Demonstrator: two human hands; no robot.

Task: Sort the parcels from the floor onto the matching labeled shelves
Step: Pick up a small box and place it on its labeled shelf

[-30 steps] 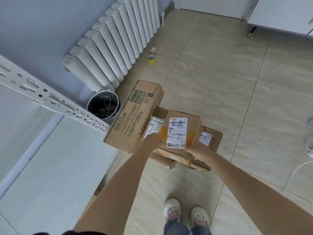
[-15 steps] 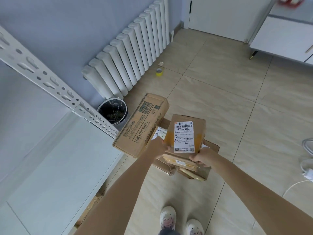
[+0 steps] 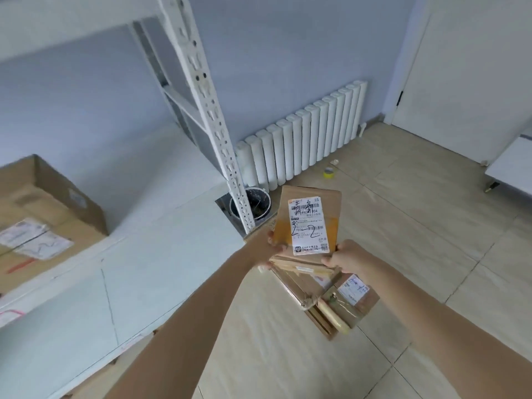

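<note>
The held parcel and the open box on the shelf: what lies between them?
In the head view, only bare white shelf top and the left forearm lie between the held parcel and the open box.

Parcels: one held (image 3: 308, 223), two on floor at 5 o'clock (image 3: 349, 300), one on shelf at 9 o'clock (image 3: 43, 214). Bucket: one (image 3: 256, 204). Tape roll: one (image 3: 328, 173).

You see a white radiator (image 3: 305, 136) along the far blue wall, with a black-lined bin (image 3: 257, 203) at its left end. A yellow tape roll (image 3: 328, 173) lies on the tiled floor (image 3: 431, 226) near it. A white door (image 3: 472, 67) stands far right.
</note>
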